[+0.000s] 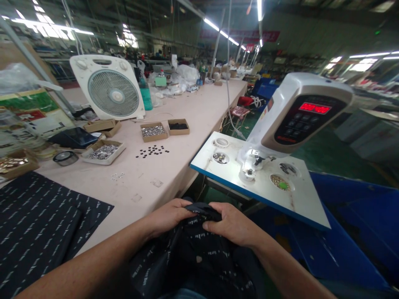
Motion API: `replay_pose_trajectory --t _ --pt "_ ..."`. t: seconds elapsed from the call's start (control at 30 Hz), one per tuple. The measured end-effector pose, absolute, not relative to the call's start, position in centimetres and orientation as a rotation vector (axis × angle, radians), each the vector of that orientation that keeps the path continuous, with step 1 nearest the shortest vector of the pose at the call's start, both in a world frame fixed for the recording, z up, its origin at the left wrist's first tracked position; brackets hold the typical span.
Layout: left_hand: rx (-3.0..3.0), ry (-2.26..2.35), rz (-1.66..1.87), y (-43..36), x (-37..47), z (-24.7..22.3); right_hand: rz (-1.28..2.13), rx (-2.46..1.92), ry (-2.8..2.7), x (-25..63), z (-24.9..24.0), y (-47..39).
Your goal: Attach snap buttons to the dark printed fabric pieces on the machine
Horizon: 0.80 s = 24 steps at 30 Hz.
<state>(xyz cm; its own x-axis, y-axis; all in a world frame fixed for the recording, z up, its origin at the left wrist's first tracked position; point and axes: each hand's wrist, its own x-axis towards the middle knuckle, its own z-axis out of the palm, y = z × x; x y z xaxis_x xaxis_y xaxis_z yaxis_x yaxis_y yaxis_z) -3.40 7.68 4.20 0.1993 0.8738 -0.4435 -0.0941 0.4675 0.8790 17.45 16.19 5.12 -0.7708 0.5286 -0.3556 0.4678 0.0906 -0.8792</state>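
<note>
Black fabric with white printed lettering hangs over my lap, its upper edge bunched between both hands. My left hand pinches that edge on one side. On the other side my right hand grips it, thumb on top. Just beyond my hands, to the right, stands a white snap-fastening machine with a red lit display, mounted on a small white tabletop. More of the same printed fabric lies spread on the table to the left.
On the long table are a box fan, cardboard boxes of metal snap parts, a box of black parts, loose black pieces and a tape roll. Blue sheeting lies to the right.
</note>
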Motion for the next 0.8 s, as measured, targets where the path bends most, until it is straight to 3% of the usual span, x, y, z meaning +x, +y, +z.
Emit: replay_pose_trajectory --t 0.53,0.8 --pt "0.961 1.074 0.601 7.5 -4.4 4.2 1.741 -1.055 -2.322 16.7 6.2 15.7" --pt "0.861 1.039 0.729 7.3 -4.2 3.4 1.715 -1.081 -2.344 16.7 6.3 16.4"
